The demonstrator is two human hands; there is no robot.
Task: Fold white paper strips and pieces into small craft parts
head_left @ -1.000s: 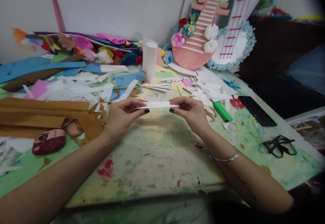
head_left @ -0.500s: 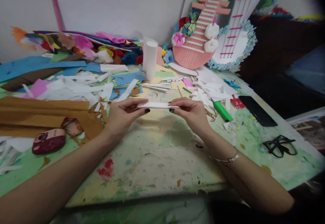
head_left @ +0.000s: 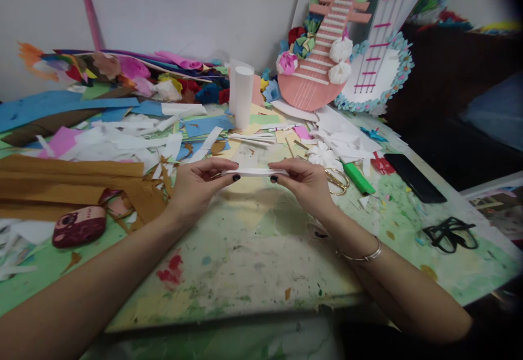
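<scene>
A narrow white paper strip (head_left: 254,172), which looks folded or rolled, stretches level between my two hands above the table. My left hand (head_left: 201,179) pinches its left end between thumb and fingers. At the other end my right hand (head_left: 303,180) has the same kind of pinch. The parts of the strip inside the fingers are hidden. Just beyond it lie several thin white paper strips (head_left: 253,139), and behind those a white paper roll (head_left: 244,97) stands upright. Beside my right hand are gold-handled scissors (head_left: 338,181).
Brown crepe paper (head_left: 69,185) and a dark red case (head_left: 79,226) lie at left. To the right are a green roll (head_left: 358,178), a black phone (head_left: 414,177) and black glasses (head_left: 450,235). Paper instruments (head_left: 312,85) lean at the back, near white scraps (head_left: 347,134).
My right hand has shifted slightly left along the strip, and the strip now looks thinner. My left hand stays almost where it was.
</scene>
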